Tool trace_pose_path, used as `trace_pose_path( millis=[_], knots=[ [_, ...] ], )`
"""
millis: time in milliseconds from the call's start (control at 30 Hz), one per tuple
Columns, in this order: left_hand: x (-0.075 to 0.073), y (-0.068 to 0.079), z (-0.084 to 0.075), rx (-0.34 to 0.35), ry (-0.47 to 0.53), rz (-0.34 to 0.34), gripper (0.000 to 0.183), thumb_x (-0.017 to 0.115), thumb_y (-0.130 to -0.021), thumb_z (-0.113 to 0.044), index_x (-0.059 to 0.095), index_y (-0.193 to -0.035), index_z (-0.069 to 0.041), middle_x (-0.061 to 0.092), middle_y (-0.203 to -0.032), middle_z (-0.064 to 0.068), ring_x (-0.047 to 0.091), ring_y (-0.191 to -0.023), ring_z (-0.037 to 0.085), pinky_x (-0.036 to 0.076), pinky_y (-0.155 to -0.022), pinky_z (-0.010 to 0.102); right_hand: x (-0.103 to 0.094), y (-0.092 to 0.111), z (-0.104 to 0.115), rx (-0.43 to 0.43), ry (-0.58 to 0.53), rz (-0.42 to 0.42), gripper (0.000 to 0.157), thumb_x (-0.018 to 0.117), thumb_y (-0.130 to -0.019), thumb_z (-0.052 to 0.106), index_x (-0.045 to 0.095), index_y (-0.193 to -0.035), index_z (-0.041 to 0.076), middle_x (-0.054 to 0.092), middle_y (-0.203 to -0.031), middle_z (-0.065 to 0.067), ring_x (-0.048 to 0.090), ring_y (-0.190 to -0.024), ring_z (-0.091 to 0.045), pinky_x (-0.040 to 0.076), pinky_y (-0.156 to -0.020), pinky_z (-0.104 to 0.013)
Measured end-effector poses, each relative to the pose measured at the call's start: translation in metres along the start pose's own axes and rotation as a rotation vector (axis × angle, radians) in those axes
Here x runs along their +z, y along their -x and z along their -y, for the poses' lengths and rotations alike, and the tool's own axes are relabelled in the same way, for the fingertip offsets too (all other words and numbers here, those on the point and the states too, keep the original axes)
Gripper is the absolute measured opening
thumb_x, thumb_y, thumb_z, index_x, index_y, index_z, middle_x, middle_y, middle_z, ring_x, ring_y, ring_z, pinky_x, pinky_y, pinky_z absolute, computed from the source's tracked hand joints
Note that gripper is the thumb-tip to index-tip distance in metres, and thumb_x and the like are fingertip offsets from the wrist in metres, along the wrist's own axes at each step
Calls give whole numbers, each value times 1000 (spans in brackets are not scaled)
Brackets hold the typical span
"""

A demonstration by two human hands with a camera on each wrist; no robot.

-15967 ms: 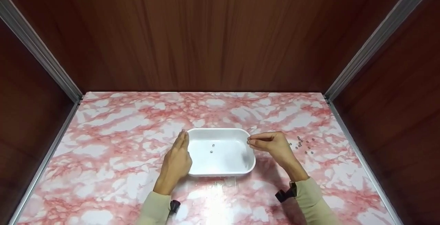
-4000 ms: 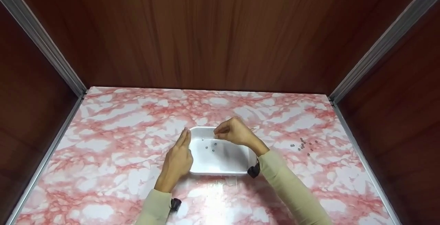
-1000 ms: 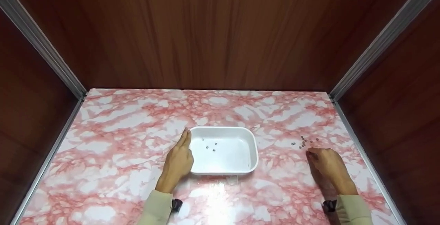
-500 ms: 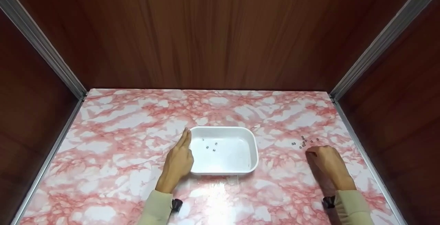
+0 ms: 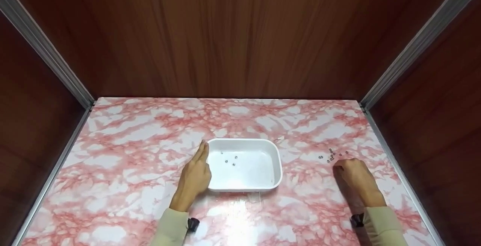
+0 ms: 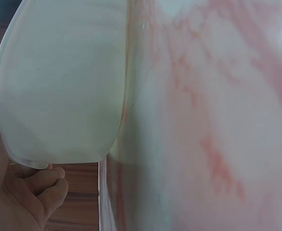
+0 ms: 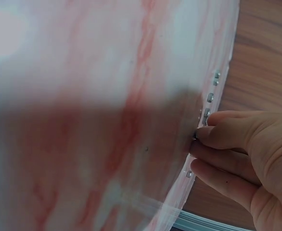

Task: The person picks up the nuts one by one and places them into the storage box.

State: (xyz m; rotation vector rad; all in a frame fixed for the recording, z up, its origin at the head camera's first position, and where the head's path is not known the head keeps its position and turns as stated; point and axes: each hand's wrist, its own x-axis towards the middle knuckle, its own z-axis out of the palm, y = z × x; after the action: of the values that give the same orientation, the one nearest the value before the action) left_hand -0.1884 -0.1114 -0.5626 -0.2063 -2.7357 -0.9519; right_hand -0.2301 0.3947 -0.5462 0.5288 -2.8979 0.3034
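Observation:
A white rectangular tray [image 5: 244, 174] sits in the middle of the table. My left hand [image 5: 196, 174] rests along its left wall with straight fingers; the left wrist view shows its fingers [image 6: 47, 185] at the tray's corner. Several small metal nuts [image 5: 233, 164] lie spread on the tray floor. To the right, my right hand [image 5: 357, 176] is low at the near side of a loose cluster of nuts [image 5: 331, 156]. In the right wrist view, thumb and forefinger pinch a small dark piece, apparently a nut [image 7: 195, 136], mostly hidden by the fingertips.
The table [image 5: 127, 186] has a red-and-white marbled top. Brown wood-grain panels [image 5: 225, 43] stand at its back and both sides, with grey metal strips [image 5: 387, 163] along the side edges. Another nut [image 7: 189, 174] lies near the right hand's lower fingers.
Sixteen seconds ago the tray held two nuts; now it holds several. The right hand has gone from above the tray to the cluster at right, barely shifting this last second. The left hand stays put.

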Motion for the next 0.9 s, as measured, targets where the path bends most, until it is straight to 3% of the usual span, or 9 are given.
trace_pose_path(
  millis=[167, 600, 700, 800, 900],
  knots=[
    [-1, 0, -1, -8, 22, 27, 57, 46, -103, -2, 37, -159, 5, 34, -171, 19, 31, -52, 5, 36, -47, 20, 1, -1, 0, -27, 13, -2, 27, 63, -89, -11, 73, -73, 9, 75, -73, -9, 74, -69, -31, 56, -58, -42],
    [-1, 0, -1, 1, -1, 13, 57, 47, -102, -3, 39, -158, 5, 35, -170, 19, 33, -54, 6, 37, -49, 20, -1, 1, -1, -40, 37, 5, 23, 64, -87, -13, 77, -83, 5, 78, -80, -14, 76, -74, -34, 60, -61, -44],
    [-1, 0, -1, 3, -7, 7, 57, 48, -102, -3, 40, -158, 5, 36, -170, 19, 37, -55, 10, 37, -50, 21, -1, 1, -1, -45, 36, 0, 24, 63, -87, -14, 78, -84, 4, 78, -81, -14, 76, -76, -34, 60, -63, -45],
    [-1, 0, 0, 8, -14, 0, 57, 48, -102, -3, 40, -158, 5, 36, -170, 19, 55, -65, 19, 40, -53, 22, -1, 2, -1, -29, 16, 15, 24, 62, -88, -14, 79, -88, 3, 79, -85, -15, 77, -80, -35, 62, -66, -46],
    [-1, 0, -1, 13, -19, -3, 57, 47, -102, -4, 41, -158, 5, 37, -170, 19, 68, -87, 29, 41, -55, 23, -2, 1, -1, -10, -7, 20, 24, 62, -89, -13, 81, -91, 2, 80, -89, -17, 77, -83, -37, 62, -70, -48]
  ],
)
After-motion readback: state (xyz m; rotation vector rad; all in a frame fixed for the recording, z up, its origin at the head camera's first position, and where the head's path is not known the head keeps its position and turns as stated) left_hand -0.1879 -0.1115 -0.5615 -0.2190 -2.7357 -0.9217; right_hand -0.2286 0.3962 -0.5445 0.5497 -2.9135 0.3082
